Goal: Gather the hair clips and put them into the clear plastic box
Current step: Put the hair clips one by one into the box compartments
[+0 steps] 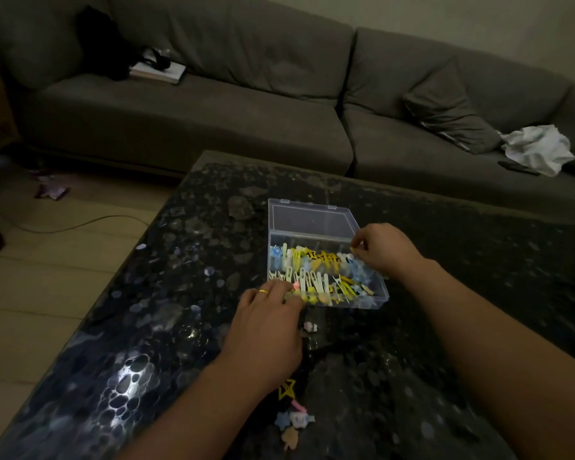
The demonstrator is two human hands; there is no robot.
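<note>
The clear plastic box (377,298) lies on the dark table with its lid (309,215) folded back, holding several yellow, white and blue hair clips (316,270). My left hand (266,323) is at the box's near left corner, fingertips pinching a small pink clip at the rim. My right hand (384,247) hovers over the box's right side, fingers curled and pinching a small yellowish clip. Loose clips stay on the table: a small white one (310,326), a yellow star clip (287,388), and a pastel cluster (294,421) near the front.
The table (166,313) is dark, glossy and speckled, with its left edge dropping to a light floor where a cable (80,224) lies. A grey sofa (213,104) runs behind, with a book, a cushion and a white cloth (538,149) on it.
</note>
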